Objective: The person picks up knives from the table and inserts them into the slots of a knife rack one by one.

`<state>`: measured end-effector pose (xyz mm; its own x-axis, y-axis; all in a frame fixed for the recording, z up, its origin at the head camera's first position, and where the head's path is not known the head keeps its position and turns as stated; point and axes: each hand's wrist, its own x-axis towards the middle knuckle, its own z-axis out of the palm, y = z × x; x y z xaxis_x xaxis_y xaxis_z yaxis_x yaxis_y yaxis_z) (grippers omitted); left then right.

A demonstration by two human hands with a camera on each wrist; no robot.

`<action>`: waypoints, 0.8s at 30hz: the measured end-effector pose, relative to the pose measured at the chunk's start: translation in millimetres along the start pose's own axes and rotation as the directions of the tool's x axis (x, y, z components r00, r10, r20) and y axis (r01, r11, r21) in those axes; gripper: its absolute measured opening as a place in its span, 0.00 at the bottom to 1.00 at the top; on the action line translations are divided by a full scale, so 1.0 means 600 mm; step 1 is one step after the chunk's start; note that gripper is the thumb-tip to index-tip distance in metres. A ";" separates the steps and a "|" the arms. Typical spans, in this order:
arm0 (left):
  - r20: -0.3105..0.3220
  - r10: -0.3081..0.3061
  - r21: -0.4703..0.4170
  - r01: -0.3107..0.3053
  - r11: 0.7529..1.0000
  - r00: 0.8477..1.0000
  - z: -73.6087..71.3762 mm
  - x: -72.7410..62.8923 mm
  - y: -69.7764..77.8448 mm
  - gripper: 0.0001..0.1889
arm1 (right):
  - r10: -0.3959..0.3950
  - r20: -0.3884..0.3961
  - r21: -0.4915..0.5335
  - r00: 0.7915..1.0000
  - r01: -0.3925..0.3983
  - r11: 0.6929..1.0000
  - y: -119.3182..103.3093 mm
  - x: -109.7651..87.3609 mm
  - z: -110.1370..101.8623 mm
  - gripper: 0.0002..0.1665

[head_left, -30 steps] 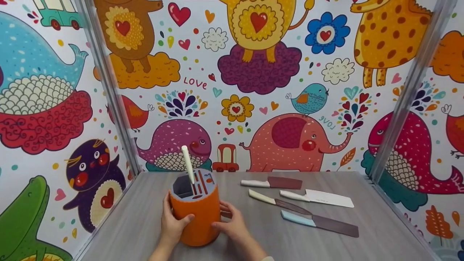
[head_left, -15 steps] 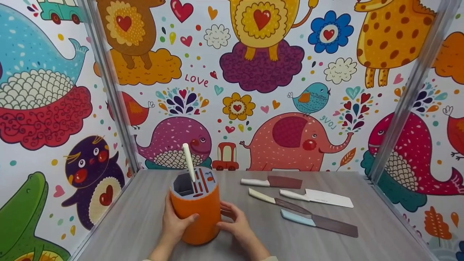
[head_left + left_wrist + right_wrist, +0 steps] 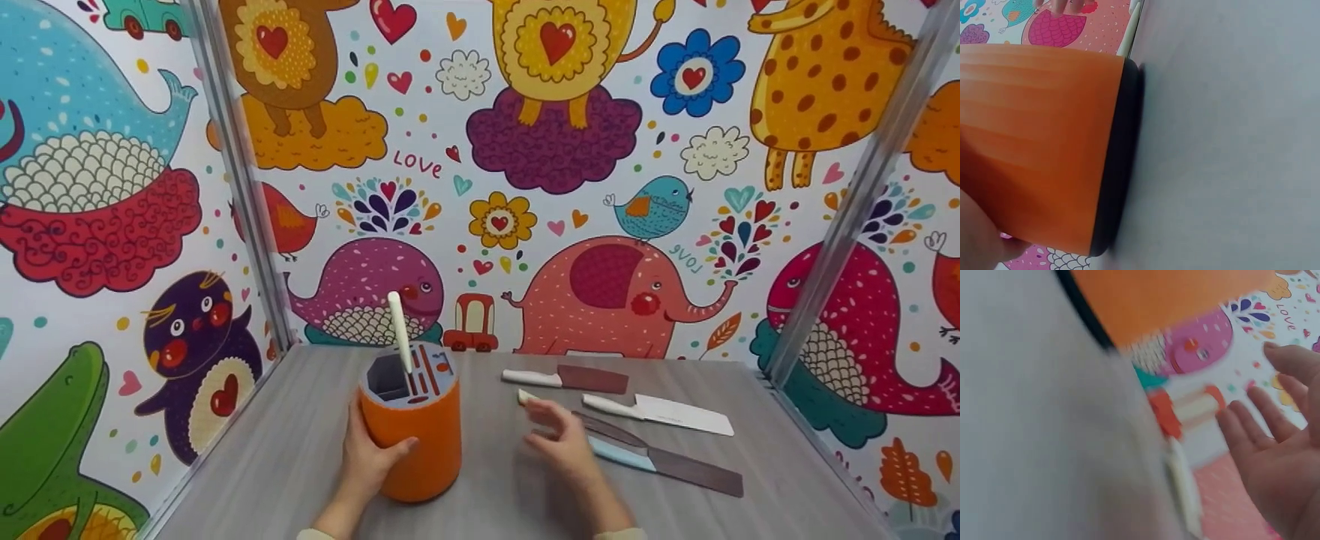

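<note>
An orange knife block point(image 3: 420, 450) with a grey slotted top stands upright on the table. My left hand point(image 3: 367, 457) grips its left side, thumb across the front. A cream handle point(image 3: 400, 330) sticks up from one slot; what is below it is hidden. My right hand point(image 3: 562, 442) is over the handle of a cream-handled knife point(image 3: 611, 430), fingers apart and loosely bent. That hand covers most of the handle, leaving its end in sight. In the right wrist view, the right hand's fingers point(image 3: 1247, 422) are spread, with nothing between them.
Beside the right hand lie a light-blue-handled knife point(image 3: 694, 472) with a dark blade, a white cleaver point(image 3: 686, 415), and a white-handled knife point(image 3: 592, 379) with a brown blade. Cartoon-printed walls enclose the grey table point(image 3: 315, 390) at the back and both sides.
My right hand has left the knife block's side and moved right, over the cream-handled knife. The left hand keeps its grip on the block.
</note>
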<state>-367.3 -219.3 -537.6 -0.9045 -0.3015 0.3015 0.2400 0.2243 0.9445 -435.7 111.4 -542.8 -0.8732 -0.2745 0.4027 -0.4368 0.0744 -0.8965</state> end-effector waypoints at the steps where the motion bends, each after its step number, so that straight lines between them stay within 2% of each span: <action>1: -0.004 0.008 -0.002 -0.008 1.000 1.000 0.001 0.001 0.000 0.65 | -0.012 -0.012 -0.078 1.000 0.011 0.997 -0.005 0.002 -0.020 0.31; 3: -0.009 0.025 -0.009 -0.025 1.000 1.000 0.003 0.003 0.002 0.64 | 0.006 -0.028 -0.234 1.000 -0.013 0.972 -0.016 0.005 -0.057 0.32; 4: -0.009 0.031 -0.011 -0.031 0.999 0.999 0.003 0.004 0.003 0.63 | 0.014 -0.039 -0.311 0.999 -0.025 0.950 -0.019 0.006 -0.073 0.33; 6: -0.009 0.032 -0.010 -0.032 0.999 0.999 0.004 0.005 0.003 0.63 | 0.035 -0.065 -0.446 0.997 -0.060 0.893 -0.024 0.002 -0.102 0.34; 8: 0.006 0.019 -0.012 -0.019 1.000 1.000 0.005 0.004 0.003 0.63 | 0.073 -0.090 -0.559 0.993 -0.111 0.822 -0.025 -0.009 -0.128 0.34; 10: 0.017 0.006 -0.009 -0.006 1.000 1.000 0.006 0.002 0.002 0.64 | 0.100 -0.112 -0.642 0.989 -0.149 0.752 -0.022 -0.021 -0.149 0.34; 11: 0.021 0.002 -0.009 -0.001 1.000 1.000 0.006 0.000 0.002 0.64 | 0.112 -0.119 -0.663 0.987 -0.163 0.730 -0.020 -0.025 -0.158 0.34; 13: 0.025 -0.003 -0.012 0.003 1.000 1.000 0.006 -0.001 0.001 0.64 | 0.143 -0.114 -0.675 0.983 -0.182 0.715 -0.014 -0.031 -0.173 0.33; 18: 0.014 -0.007 -0.020 0.008 1.000 1.000 0.001 0.000 -0.002 0.64 | 0.195 -0.098 -0.637 0.976 -0.212 0.741 0.008 -0.029 -0.195 0.32; 24: 0.011 -0.007 -0.023 0.008 1.000 1.000 -0.002 0.001 -0.004 0.64 | 0.230 -0.067 -0.670 0.971 -0.215 0.710 0.035 -0.029 -0.208 0.34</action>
<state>-368.1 -220.9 -539.7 -0.9101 -0.2930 0.2929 0.2409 0.2011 0.9495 -456.5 237.2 -545.5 -0.9628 -0.1849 0.1968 -0.2674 0.7546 -0.5992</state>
